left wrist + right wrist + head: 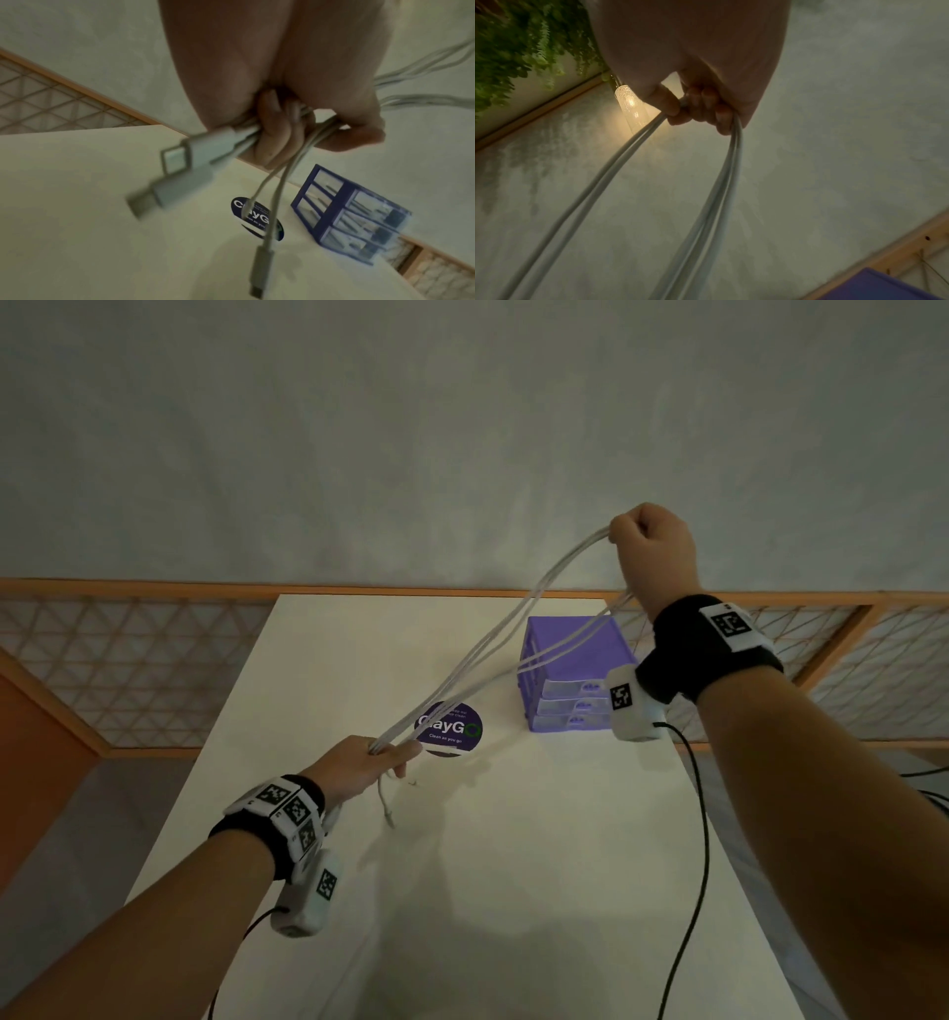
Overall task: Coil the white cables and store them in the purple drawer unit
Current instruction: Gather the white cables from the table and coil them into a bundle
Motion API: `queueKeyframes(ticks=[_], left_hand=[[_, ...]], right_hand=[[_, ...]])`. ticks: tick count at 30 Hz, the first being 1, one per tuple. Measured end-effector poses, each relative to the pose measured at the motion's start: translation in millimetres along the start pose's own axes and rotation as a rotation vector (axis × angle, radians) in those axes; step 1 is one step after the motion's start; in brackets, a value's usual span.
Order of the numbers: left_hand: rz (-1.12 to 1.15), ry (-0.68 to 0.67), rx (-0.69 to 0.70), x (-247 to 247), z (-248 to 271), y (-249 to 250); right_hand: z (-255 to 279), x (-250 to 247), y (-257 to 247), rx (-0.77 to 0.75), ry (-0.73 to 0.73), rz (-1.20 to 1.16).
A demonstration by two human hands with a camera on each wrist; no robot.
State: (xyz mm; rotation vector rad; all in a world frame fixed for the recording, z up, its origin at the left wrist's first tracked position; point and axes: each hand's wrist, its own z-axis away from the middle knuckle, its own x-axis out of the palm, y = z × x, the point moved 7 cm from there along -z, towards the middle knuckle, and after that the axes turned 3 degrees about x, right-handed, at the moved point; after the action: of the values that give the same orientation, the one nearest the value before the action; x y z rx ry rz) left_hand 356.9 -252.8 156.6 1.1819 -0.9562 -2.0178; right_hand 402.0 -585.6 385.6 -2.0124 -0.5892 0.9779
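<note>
White cables [493, 639] stretched between fists.

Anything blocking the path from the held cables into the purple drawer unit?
All three drawer fronts of the purple plastic drawer unit look shut. White cables stretch uncoiled between left hand and right hand.

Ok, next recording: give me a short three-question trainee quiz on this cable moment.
1. True or false: all three drawers of the purple drawer unit are shut.
2. Which hand is higher: the left hand or the right hand?
3. Multiple choice: the plug ends of the white cables are nearest to: A) left hand, B) right hand, C) the round sticker.

Key: 1 true; 2 the right hand; 3 A, seen in the left wrist view.
</note>
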Motion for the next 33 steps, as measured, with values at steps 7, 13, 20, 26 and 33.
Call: queueKeyframes(ticks=[7,13,20,26,33], left_hand=[[0.365,-0.101,0.041,-5,0,-4],[0.228,-0.056,0.125,-23,8,2],[-0.174,0.412,0.218,-93,2,9],[0.076,0.317,0.142,-94,6,14],[0.051,0.225,0.208,-67,7,49]], right_hand=[[-2,-6,33,0.156,-0.015,-0.019],[10,1,51,0.243,-0.079,-0.05],[50,31,110,0.448,-0.241,-0.033],[138,74,198,0.8,-0.395,-0.084],[213,100,223,0.864,-0.781,0.232]])
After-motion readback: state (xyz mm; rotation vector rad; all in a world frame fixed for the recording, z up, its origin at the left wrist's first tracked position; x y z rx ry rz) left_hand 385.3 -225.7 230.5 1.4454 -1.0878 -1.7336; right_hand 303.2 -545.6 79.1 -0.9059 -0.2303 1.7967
